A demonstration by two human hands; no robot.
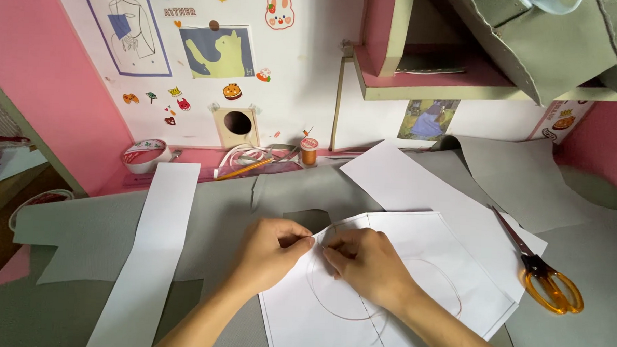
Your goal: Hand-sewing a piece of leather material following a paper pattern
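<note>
Whatever the left hand (271, 251) and right hand (367, 264) pinch where their fingertips meet is too small to tell; both forearms run off the bottom edge. The white paper pattern (414, 266) is partly covered by the hands and cut at the bottom edge; the grey fabric (94, 234) continues past the bottom and right edges. The scissors (541, 270) hide their blade tip under a paper sheet (417, 187).

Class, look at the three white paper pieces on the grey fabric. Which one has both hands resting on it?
The pattern sheet with drawn lines, nearest the camera, lies under the left hand and right hand. The long strip and plain sheet lie untouched.
</note>
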